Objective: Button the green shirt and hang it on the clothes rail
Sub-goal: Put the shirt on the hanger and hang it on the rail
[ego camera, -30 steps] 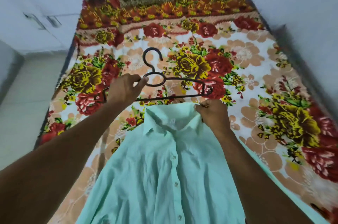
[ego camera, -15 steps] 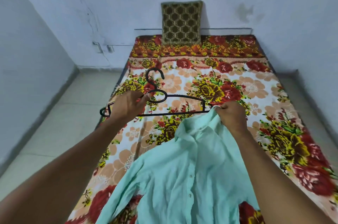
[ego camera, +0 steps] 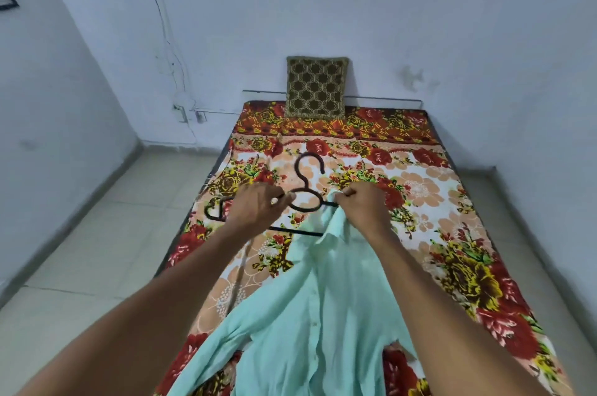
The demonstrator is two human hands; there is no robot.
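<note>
Left hand (ego camera: 255, 206) pinching black hanger (ego camera: 305, 188); right hand (ego camera: 363, 209) seemingly bunching green shirt (ego camera: 316, 315) collar.

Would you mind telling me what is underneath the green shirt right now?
Under the shirt lies the floral bedsheet. The hanger's right end runs beneath the collar, which the right hand grips. How far in it reaches is covered by cloth.

You're in a home bedroom: a bed (ego camera: 420, 188) with floral sheet fills the centre, a patterned cushion (ego camera: 316, 87) against the wall.
</note>
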